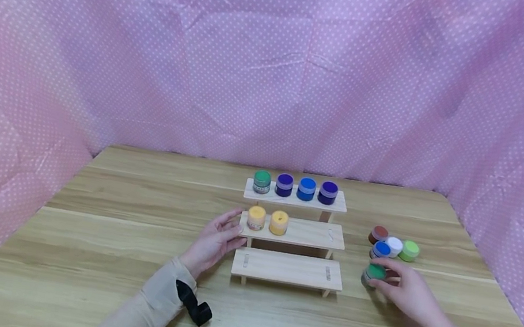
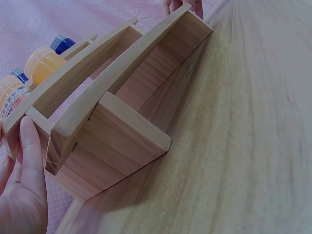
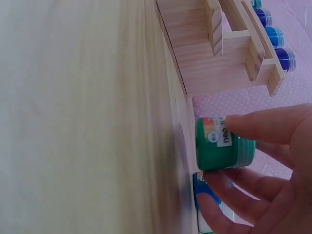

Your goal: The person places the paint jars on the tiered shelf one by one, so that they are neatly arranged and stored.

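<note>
A pink, white-dotted cloth (image 1: 280, 61) fills the background, its upper part cut off by the frame. Before it lies the wood-grain tabletop (image 1: 137, 214), its near edge out of view. On it stands a three-tier wooden rack (image 1: 288, 267), its back legs largely hidden. Two beige sleeves (image 1: 145, 303) run off the bottom edge.

The left hand (image 1: 215, 240) touches the left end of the middle tier; I cannot tell whether its fingers clasp the board or merely rest there. The right hand (image 1: 413, 292) has its fingers closed around a green paint jar (image 3: 217, 144), right of the rack; a fingertip partly covers the label, and whether the base touches the tabletop is unclear.

Just behind it cluster a blue-lidded jar (image 1: 381, 249), its lower front hidden, a brown jar (image 1: 378, 235), a white-lidded jar (image 1: 394, 246) and a light-green jar (image 1: 409, 251). Two yellow jars (image 1: 279, 222) stand on the middle tier; four jars, green, purple, blue and purple (image 1: 327, 193), line the top, label print too small to read.
</note>
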